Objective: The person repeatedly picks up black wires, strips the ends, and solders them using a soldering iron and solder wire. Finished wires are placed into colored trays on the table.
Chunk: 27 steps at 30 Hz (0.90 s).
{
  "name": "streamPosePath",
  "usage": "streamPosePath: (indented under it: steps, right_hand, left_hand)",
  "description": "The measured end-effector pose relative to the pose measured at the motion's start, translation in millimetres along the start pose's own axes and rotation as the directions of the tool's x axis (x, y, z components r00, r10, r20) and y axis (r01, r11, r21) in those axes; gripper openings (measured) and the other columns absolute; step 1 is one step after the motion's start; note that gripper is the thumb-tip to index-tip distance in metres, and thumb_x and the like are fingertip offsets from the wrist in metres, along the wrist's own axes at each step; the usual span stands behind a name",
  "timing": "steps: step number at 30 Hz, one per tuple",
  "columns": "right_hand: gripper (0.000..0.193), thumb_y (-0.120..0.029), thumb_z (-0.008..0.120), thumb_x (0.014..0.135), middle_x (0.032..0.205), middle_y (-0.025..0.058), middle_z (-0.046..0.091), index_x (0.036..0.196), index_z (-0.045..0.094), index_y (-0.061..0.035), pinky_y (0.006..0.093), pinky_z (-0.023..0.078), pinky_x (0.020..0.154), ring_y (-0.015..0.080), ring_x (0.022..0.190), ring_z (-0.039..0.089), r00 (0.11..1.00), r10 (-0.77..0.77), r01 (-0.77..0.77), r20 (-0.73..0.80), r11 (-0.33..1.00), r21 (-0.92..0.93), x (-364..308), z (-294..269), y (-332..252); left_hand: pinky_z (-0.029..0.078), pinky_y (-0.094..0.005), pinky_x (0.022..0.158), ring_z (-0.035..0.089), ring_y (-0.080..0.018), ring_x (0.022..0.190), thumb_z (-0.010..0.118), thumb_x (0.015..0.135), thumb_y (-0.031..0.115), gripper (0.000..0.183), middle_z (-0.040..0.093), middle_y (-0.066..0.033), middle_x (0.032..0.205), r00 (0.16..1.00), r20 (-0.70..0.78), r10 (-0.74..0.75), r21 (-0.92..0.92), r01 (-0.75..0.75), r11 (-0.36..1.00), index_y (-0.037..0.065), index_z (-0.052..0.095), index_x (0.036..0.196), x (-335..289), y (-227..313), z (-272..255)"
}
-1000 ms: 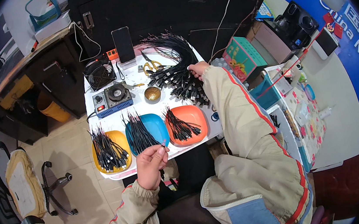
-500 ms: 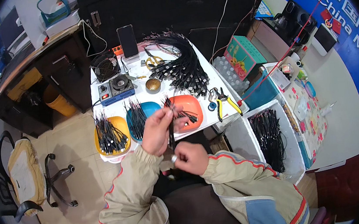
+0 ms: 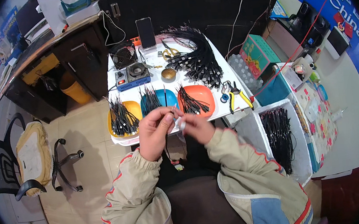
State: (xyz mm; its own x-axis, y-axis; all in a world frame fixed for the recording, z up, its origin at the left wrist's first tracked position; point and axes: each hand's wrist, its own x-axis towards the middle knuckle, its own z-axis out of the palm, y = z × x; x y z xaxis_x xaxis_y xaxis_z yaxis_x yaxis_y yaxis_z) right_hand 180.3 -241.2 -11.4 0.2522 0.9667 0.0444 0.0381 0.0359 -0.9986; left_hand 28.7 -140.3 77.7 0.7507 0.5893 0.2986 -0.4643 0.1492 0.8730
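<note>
My left hand (image 3: 156,129) is closed in a pinch on a thin black cable (image 3: 167,143), whose length hangs down below the fingers. My right hand (image 3: 197,128), a ring on one finger, meets it with fingertips pressed together at the cable's upper end; the exact grip is partly hidden. Just beyond both hands are an orange tray (image 3: 207,92) and a blue tray (image 3: 170,96), each with black cables in it. A yellow tray (image 3: 137,109) to the left holds more cables (image 3: 123,120) with stripped wire ends.
On the white table (image 3: 150,87) lie a big bundle of black cables (image 3: 198,57), a blue soldering device (image 3: 133,79), a small brass bowl (image 3: 168,74), a phone (image 3: 146,33) and yellow-handled wire strippers (image 3: 235,97). A white foam box (image 3: 300,160) of cables stands right, an office chair (image 3: 32,151) left.
My right hand has come up from near my lap to meet the left at the cable end. My left hand has moved off the orange tray. The view has shifted.
</note>
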Motion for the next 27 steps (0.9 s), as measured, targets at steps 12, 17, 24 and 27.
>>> streamPosePath:
  steps: [12, 17, 24, 27]
  right_hand:
    - [0.015, -0.006, 0.065, 0.088, 0.086, 0.0003, 0.061, 0.100, 0.061, 0.0014, 0.0194, 0.045, 0.064, 0.0035, 0.075, 0.055, 0.993, -0.117, 0.118, -0.019, 0.991, 0.066, 30.1, -17.2, -107.8]
    - [0.013, -0.005, 0.064, 0.088, 0.083, -0.0001, 0.059, 0.097, 0.061, 0.0027, 0.0197, 0.045, 0.064, 0.0045, 0.075, 0.055, 0.979, -0.167, 0.178, -0.118, 0.980, 0.084, 23.3, -15.1, -98.6]
    - [0.010, -0.003, 0.063, 0.088, 0.089, 0.0032, 0.061, 0.096, 0.060, 0.0022, 0.0213, 0.049, 0.071, 0.0075, 0.081, 0.060, 0.976, -0.200, 0.209, -0.090, 0.972, 0.106, 19.7, -1.1, -91.0]
    - [0.010, -0.002, 0.063, 0.088, 0.090, 0.0043, 0.062, 0.097, 0.059, 0.0024, 0.0214, 0.050, 0.070, 0.0084, 0.081, 0.061, 0.986, -0.155, 0.162, -0.053, 0.972, 0.170, 18.9, -1.1, -90.2]
  left_hand:
    - [0.039, -0.0193, 0.058, 0.050, -0.0066, 0.067, 0.051, 0.097, 0.009, 0.017, 0.064, -0.0075, 0.095, 0.981, 0.040, -0.191, -0.029, 0.192, 0.981, -0.003, 0.061, 0.103, -15.5, -15.8, 7.0]
    - [0.047, -0.0244, 0.061, 0.064, -0.0181, 0.073, 0.051, 0.097, 0.011, 0.018, 0.065, -0.0124, 0.099, 0.942, -0.288, -0.171, -0.217, 0.110, 0.970, -0.003, 0.060, 0.104, -8.9, -17.8, 8.7]
    - [0.038, -0.0191, 0.051, 0.057, -0.0108, 0.060, 0.052, 0.096, 0.011, 0.019, 0.063, -0.0062, 0.081, 0.951, -0.241, -0.193, -0.077, 0.179, 0.981, -0.004, 0.061, 0.105, -6.8, -16.9, 14.8]
    - [0.032, -0.0180, 0.049, 0.047, -0.0068, 0.056, 0.053, 0.096, 0.010, 0.018, 0.062, -0.0055, 0.077, 0.955, -0.253, -0.156, -0.087, 0.138, 0.987, -0.003, 0.061, 0.104, -7.2, -17.7, 15.7]
